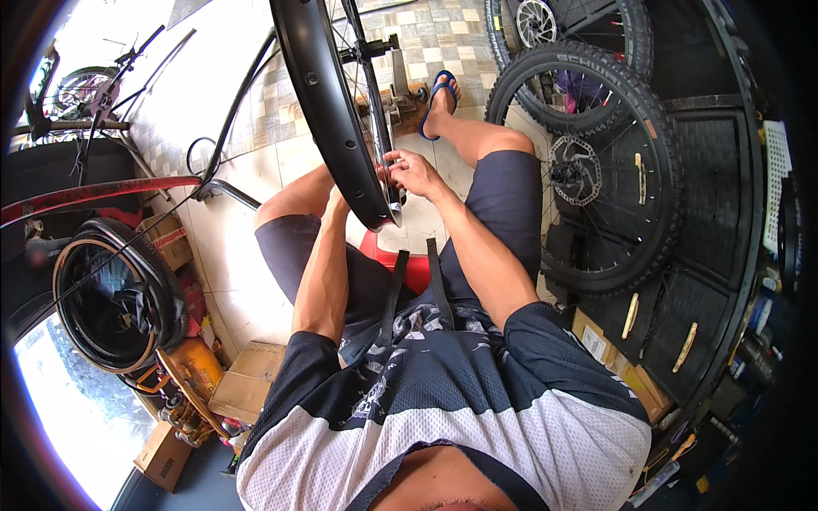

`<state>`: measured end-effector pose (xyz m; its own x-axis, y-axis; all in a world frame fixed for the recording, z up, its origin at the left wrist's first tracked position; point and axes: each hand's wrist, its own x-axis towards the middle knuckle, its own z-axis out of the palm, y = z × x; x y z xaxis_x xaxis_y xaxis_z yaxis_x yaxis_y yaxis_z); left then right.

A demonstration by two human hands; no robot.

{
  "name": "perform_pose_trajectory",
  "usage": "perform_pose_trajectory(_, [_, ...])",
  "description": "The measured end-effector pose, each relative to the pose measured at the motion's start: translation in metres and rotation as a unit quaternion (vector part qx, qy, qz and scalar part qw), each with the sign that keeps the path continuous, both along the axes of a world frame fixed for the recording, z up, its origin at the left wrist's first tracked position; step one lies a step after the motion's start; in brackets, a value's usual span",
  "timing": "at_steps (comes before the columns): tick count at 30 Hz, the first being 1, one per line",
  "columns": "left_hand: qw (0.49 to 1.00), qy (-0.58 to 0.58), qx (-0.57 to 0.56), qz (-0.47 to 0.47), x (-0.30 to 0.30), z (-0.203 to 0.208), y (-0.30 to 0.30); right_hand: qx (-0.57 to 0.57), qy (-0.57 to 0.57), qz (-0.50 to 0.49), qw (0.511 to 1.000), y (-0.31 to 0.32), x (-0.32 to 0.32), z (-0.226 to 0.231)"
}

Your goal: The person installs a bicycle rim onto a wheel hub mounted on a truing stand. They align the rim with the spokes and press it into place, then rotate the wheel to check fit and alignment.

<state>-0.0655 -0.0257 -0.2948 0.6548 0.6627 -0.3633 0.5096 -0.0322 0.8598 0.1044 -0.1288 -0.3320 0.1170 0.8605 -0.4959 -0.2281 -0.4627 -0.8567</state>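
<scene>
A bare black bicycle rim (317, 94) with thin spokes stands upright in front of me, held in a truing stand (394, 81) on the tiled floor. My right hand (412, 173) pinches a spoke at the rim's lower edge, fingers closed on it. My left hand is hidden behind the rim; only its forearm (328, 255) shows, reaching up to the rim's far side. I sit on a red stool (400, 260), legs spread around the stand, one foot in a blue sandal (439, 98).
A knobby-tyred wheel (588, 166) with a disc rotor leans at right against black cabinets (707, 255). Another wheel (554, 25) lies behind it. At left are stacked tyres (111, 294), a red rim (94, 194), cardboard boxes (247, 379) and an orange compressor (192, 366).
</scene>
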Motion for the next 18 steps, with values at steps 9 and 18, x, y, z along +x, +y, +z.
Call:
perform_pose_trajectory(9, [0.988,-0.067,0.111,0.089,0.014,0.003,-0.024,0.069,-0.194,0.054,0.977,-0.004,-0.009,0.014])
perform_pose_trajectory(18, [0.983,-0.109,0.030,0.146,-0.002,-0.038,0.002,0.021,-0.087,0.041,0.995,-0.008,-0.013,0.022])
